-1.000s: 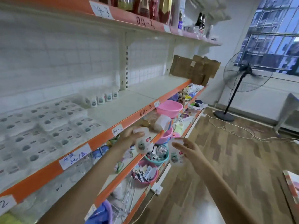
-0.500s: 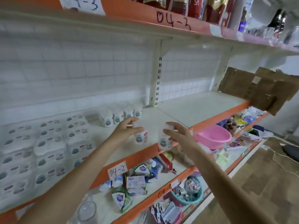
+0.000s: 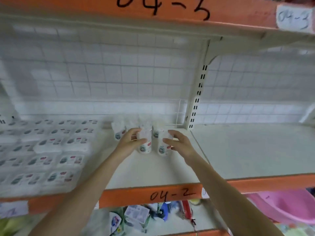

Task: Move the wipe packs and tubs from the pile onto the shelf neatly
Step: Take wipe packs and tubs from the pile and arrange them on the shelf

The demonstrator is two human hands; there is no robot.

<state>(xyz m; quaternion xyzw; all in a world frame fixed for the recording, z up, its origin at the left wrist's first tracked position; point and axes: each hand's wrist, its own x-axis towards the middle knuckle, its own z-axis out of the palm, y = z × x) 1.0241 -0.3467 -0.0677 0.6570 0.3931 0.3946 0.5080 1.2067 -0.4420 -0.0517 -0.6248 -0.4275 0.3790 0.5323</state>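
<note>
My left hand (image 3: 131, 142) is curled round one small white tub (image 3: 144, 142), and my right hand (image 3: 179, 143) has its fingers and thumb round a second tub (image 3: 162, 147). Both tubs stand upright, close side by side, on or just above the shelf (image 3: 238, 150) marked 04-2; blur keeps me from telling whether their bases touch it yet. They sit just in front of a short row of tubs (image 3: 119, 130) already lined up against the wire-grid back wall (image 3: 119, 79).

To the left of those, laid flat in rows, are the wipe packs (image 3: 51, 150), filling that end of the shelf neatly (a good share of the job looks done, I'd judge). The shelf to the right of the upright post (image 3: 196, 99) is bare, so there is room for more.

Below, on the lower shelf (image 3: 170, 223), a jumble of assorted packets (image 3: 136, 217) lies beside a pink basin (image 3: 286, 206). Whether any of it belongs to my pile I cannot tell, nor how much remains.
</note>
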